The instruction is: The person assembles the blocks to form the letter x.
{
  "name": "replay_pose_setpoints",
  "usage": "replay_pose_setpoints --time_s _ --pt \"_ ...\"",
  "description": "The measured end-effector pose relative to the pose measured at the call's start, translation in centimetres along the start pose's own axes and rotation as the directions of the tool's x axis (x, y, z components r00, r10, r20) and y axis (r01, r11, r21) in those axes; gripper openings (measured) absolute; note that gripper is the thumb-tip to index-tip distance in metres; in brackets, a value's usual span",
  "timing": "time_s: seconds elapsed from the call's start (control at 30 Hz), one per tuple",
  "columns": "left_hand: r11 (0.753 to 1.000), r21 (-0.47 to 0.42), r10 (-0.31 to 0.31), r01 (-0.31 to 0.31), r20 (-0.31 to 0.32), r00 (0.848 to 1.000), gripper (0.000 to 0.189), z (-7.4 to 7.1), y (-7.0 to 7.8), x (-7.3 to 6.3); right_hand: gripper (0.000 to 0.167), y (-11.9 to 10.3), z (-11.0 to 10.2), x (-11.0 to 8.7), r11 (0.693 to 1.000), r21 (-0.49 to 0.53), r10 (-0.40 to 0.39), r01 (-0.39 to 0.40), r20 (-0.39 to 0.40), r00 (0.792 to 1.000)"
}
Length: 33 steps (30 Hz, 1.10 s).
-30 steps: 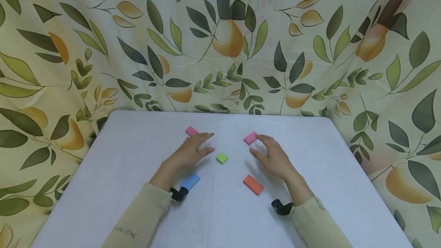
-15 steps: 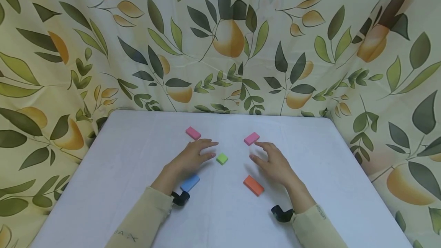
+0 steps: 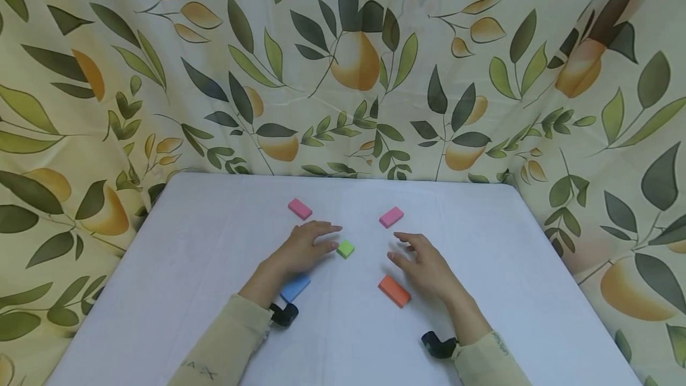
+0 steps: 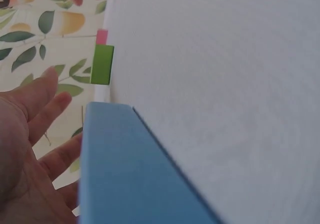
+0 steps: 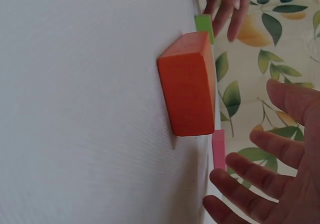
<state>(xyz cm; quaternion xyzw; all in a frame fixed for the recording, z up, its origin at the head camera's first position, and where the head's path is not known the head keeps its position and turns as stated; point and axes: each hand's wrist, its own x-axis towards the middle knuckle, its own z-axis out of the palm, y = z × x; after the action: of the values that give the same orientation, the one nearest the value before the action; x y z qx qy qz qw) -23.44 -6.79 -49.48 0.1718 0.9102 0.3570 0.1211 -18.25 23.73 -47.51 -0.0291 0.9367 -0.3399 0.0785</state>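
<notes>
My left hand (image 3: 302, 248) hovers over the table with its fingers spread loosely, thumb tip right at the small green block (image 3: 345, 248) in the head view. Beneath that wrist lies a blue block (image 3: 295, 288), partly covered by the forearm; it looms large in the left wrist view (image 4: 130, 169). My right hand (image 3: 426, 264) holds nothing, its fingers relaxed and apart, just beyond an orange block (image 3: 394, 290). That orange block (image 5: 187, 89) stands out in the right wrist view. Two pink blocks lie farther back, one left (image 3: 300, 208) and one right (image 3: 391, 217).
A white cloth covers the table (image 3: 214, 213). Behind and at both sides hangs a curtain (image 3: 214, 76) printed with leaves and fruit. A small black camera sits at the left wrist (image 3: 284, 314) and another at the right wrist (image 3: 439, 345).
Both hands have drawn back slightly toward the person, uncovering the left pink block and leaving the right pink block fully in view. The blocks have stayed where they were.
</notes>
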Motion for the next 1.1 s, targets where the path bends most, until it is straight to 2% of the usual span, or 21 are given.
replay_pose_setpoints --time_s 0.27,0.7,0.87,1.1 --pt "0.995 0.089 0.038 -0.036 -0.018 0.999 0.042 0.7 0.0 0.2 0.061 0.6 0.5 -0.8 1.0 0.026 0.001 -0.001 -0.01 1.0" --pt "0.994 0.093 0.064 -0.058 -0.067 0.996 0.036 1.5 0.0 -0.1 0.051 1.3 1.4 -1.8 0.998 0.054 -0.032 0.033 -0.013 0.999" --pt "0.993 0.102 0.064 -0.055 -0.085 0.994 0.036 2.0 0.0 0.0 0.045 1.6 1.5 -2.0 0.994 0.079 -0.073 0.074 -0.016 0.997" --pt "0.996 0.082 0.054 -0.045 -0.114 0.992 0.035 2.3 0.1 0.1 0.034 2.1 1.5 -2.2 0.99 0.061 -0.122 0.124 -0.026 0.992"
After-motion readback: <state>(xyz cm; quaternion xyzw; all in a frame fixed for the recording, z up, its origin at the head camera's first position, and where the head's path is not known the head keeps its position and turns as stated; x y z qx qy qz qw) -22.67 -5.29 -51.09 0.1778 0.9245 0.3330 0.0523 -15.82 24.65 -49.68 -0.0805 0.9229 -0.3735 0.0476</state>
